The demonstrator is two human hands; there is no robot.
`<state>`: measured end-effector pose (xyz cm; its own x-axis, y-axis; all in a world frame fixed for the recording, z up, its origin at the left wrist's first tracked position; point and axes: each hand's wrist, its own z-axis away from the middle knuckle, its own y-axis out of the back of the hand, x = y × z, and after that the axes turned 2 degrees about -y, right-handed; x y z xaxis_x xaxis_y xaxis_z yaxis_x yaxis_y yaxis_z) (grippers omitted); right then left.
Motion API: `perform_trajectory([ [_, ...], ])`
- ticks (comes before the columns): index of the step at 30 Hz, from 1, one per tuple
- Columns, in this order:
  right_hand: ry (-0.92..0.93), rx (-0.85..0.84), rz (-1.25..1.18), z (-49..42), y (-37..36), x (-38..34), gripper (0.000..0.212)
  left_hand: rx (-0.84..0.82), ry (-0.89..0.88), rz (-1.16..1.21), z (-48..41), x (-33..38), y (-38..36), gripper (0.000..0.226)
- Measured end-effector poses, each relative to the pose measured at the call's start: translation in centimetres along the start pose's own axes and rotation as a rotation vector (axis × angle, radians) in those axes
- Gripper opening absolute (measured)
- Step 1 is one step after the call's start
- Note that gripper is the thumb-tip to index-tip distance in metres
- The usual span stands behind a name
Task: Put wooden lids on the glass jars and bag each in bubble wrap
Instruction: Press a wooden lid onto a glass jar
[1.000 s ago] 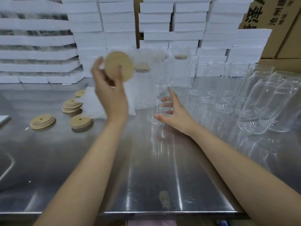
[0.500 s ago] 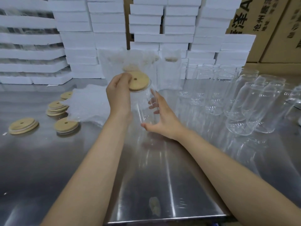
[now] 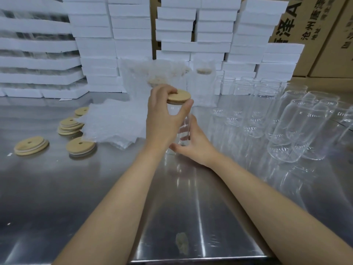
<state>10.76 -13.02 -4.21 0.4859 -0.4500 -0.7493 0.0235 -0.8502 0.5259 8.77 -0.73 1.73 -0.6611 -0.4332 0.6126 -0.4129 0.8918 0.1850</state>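
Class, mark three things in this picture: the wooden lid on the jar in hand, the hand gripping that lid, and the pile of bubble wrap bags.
wooden lid (image 3: 181, 96), head view, its bare top face.
left hand (image 3: 162, 119), head view, back of the hand.
bubble wrap bags (image 3: 112, 123), head view, middle of the top bag.

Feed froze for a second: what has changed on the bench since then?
The left hand brought the wooden lid down onto the jar and grips it there. The right hand stays round the jar's lower part. Spare lids, bubble wrap and other jars have not moved.
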Motion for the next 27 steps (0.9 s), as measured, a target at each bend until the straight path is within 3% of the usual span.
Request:
perform_trajectory([
  [3,-0.013,0.046,0.033,-0.1,0.0,-0.1,0.085,-0.025,-0.043,-0.091,-0.1,-0.3,-0.1,0.049],
  [9,-0.098,0.134,0.027,-0.3,0.3,0.2,0.086,-0.131,-0.086,-0.208,-1.0,-0.8,-0.8,0.053],
  [13,-0.131,0.137,0.003,-0.6,0.4,0.8,0.107,-0.161,-0.123,-0.267,-0.9,-1.3,-1.1,0.059],
  [15,-0.140,0.159,-0.016,-0.8,0.7,1.2,0.115,-0.171,-0.211,-0.420,-0.2,-1.3,-1.1,0.065],
  [18,-0.182,0.236,-0.053,-1.1,1.4,1.7,0.113,0.024,-0.301,-0.605,0.3,-1.7,0.4,0.050],
  [20,-0.207,0.272,-0.056,-1.1,2.1,2.1,0.111,0.202,-0.123,-0.639,-0.7,-2.4,2.2,0.041],
  [21,-0.213,0.277,-0.058,-1.1,2.3,2.2,0.110,0.198,0.011,-0.706,-1.1,-3.1,3.1,0.038],
  [24,-0.223,0.269,-0.061,-1.0,2.5,2.2,0.108,-0.084,0.391,-0.944,-0.7,-5.8,5.0,0.042],
  [27,-0.231,0.258,-0.060,-1.0,2.3,1.9,0.107,-0.218,0.438,-1.024,0.3,-7.3,5.5,0.033],
])
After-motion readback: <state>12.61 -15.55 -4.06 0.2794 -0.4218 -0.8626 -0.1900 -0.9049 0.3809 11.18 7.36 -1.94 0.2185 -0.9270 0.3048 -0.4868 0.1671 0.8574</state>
